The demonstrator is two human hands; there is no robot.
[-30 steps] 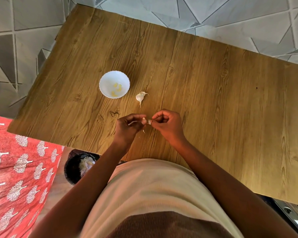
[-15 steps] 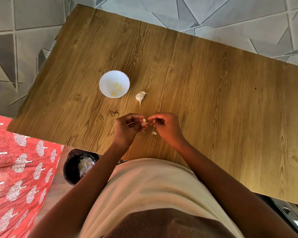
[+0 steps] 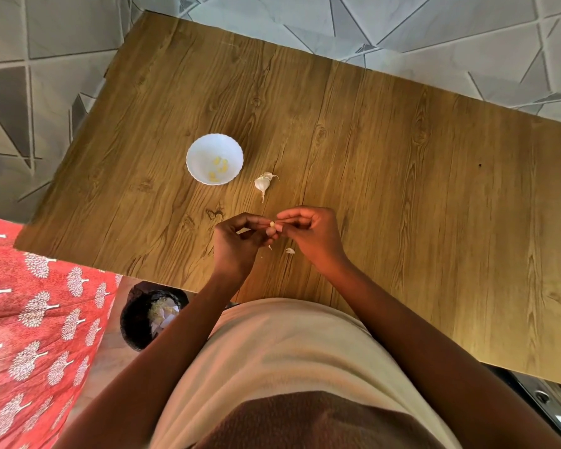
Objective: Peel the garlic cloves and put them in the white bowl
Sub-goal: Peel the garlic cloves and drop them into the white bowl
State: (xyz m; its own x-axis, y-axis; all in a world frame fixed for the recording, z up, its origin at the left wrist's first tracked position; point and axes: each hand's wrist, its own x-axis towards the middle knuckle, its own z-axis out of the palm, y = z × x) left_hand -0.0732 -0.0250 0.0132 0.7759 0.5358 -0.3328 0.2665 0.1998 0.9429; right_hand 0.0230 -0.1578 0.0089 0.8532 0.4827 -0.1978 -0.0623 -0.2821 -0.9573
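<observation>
My left hand and my right hand meet over the near part of the wooden table. Between their fingertips they pinch one small garlic clove. A white bowl stands on the table beyond my left hand, with a few peeled yellowish cloves inside. The rest of the garlic bulb, still in its white skin, lies just right of the bowl. A scrap of peel lies on the table under my hands.
A dark bin holding pale peelings stands on the floor below the table's near edge, left of my body. Red patterned cloth fills the lower left. Tiled floor surrounds the table.
A piece of peel has dropped from the clove onto the table under my hands. My right hand's fingertips have closed back onto the clove.
</observation>
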